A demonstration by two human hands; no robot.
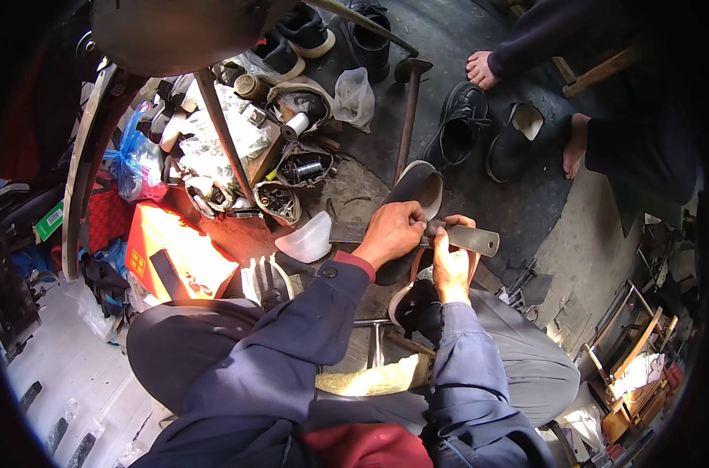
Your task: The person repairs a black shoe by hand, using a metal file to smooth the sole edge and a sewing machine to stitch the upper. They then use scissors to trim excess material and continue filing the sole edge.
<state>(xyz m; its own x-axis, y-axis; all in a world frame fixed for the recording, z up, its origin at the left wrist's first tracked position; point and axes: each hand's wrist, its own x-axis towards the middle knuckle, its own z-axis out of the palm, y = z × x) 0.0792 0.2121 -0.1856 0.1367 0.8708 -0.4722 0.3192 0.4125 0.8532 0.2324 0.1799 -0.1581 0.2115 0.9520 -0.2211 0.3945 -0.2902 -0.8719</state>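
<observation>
My left hand (393,232) is closed in a pinch over a dark shoe (417,187) with a pale insole, which lies in front of my knees. What its fingertips hold is too small to make out. Close beside it, the fingers of my right hand (452,264) are wrapped round a flat metal strip (473,239). The strip's rounded end, with a small hole, points right. My two hands nearly meet at the shoe's right edge. A thin dark bar (346,232) reaches left from under my left hand.
A metal stand (405,132) rises beyond the shoe. A black lace-up shoe (457,125) and a slip-on (514,140) lie near another person's bare feet (483,70). At left are an orange box (175,253), a white curved piece (306,239) and cluttered containers (278,201).
</observation>
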